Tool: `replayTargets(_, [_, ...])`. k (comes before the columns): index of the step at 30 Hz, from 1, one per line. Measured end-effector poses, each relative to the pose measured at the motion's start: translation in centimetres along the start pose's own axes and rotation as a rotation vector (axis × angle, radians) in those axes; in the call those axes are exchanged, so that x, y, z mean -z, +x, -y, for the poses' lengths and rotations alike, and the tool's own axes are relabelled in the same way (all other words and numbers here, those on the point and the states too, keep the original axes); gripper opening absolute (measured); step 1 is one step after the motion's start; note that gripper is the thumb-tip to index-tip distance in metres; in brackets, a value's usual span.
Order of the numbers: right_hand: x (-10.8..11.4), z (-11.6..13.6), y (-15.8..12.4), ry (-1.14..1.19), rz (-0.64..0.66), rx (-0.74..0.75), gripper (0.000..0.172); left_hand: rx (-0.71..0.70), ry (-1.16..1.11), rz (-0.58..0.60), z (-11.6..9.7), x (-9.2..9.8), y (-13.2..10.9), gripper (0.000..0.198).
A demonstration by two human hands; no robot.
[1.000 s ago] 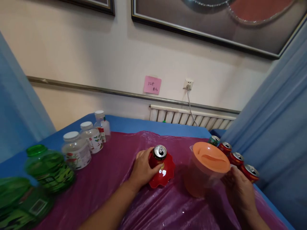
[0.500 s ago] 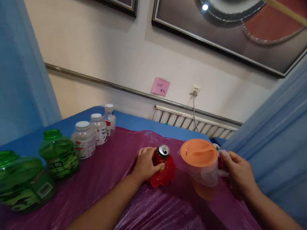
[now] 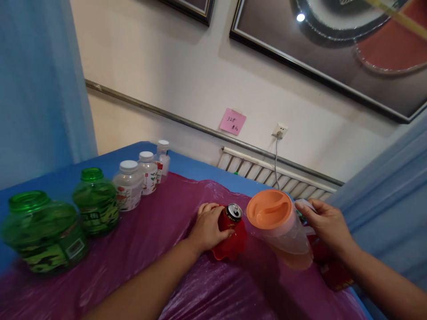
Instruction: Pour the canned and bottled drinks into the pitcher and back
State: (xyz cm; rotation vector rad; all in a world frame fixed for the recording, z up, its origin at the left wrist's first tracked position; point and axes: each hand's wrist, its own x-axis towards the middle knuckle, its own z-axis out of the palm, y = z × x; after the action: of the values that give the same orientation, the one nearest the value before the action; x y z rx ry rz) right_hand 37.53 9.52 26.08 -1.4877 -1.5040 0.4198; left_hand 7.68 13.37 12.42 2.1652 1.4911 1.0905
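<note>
My left hand (image 3: pixel 209 226) is wrapped round a red drink can (image 3: pixel 230 218) with a silver top and an opened tab hole. The can stands in a red wavy-edged dish (image 3: pixel 230 246) on the purple sheet. At the right, my right hand (image 3: pixel 328 222) grips the handle of a clear plastic pitcher (image 3: pixel 288 238) with an orange lid (image 3: pixel 269 209). Tilted to the left, the pitcher has its lid side close to the can. Orange colour shows at its lower part; whether it is liquid I cannot tell.
Green plastic jars (image 3: pixel 43 235) and white-capped clear bottles (image 3: pixel 128 186) line the left side. A red can or box (image 3: pixel 335 271), partly hidden, lies beneath my right forearm. Behind the table are a radiator (image 3: pixel 247 166) and a wall socket (image 3: pixel 280 130). Blue curtains (image 3: pixel 36 89) hang at both sides.
The pitcher has tipped further to the left, its lid now nearer the can. My left hand stays on the can. The view has shifted, so the background sits further right.
</note>
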Motion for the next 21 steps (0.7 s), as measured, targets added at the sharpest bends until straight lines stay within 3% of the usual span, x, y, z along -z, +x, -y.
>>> replayTargets(21, [-1.1,1.0,0.7,-0.137,0.017,0.042,0.057,-0.019,-0.007,0.026,-0.4,0.2,-0.3,0.062])
